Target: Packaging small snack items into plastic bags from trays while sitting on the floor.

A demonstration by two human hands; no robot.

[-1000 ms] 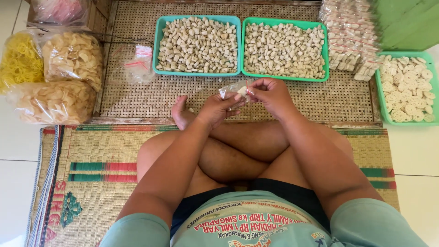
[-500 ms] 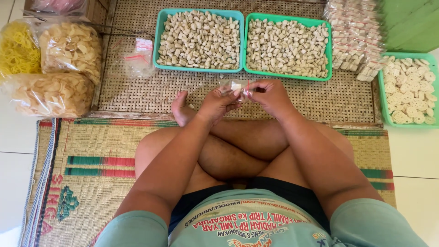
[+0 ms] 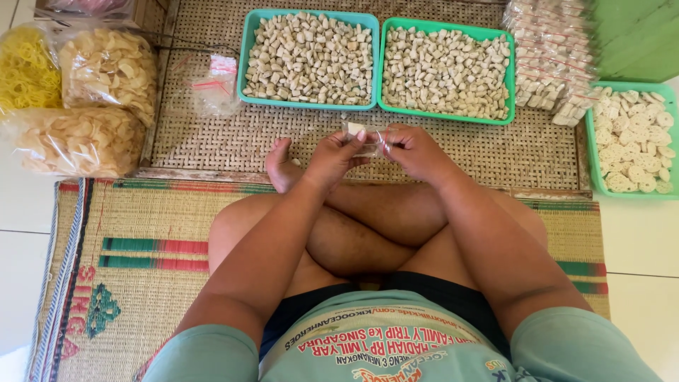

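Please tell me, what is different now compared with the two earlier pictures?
Very little. Both hands, left hand and right hand, still hold the small clear bag between them; the fingers shifted only slightly along it. The two teal trays of pale pieces, the snack bags and the woven mat stayed in place.

Two teal trays (image 3: 243, 64) hold beige snack pieces (image 3: 309, 56). A green tray (image 3: 591, 152) holds white round crackers (image 3: 636, 138). The woven mat (image 3: 141, 240) is tan with red and green stripes. One bag holds yellow noodles (image 3: 25, 67).
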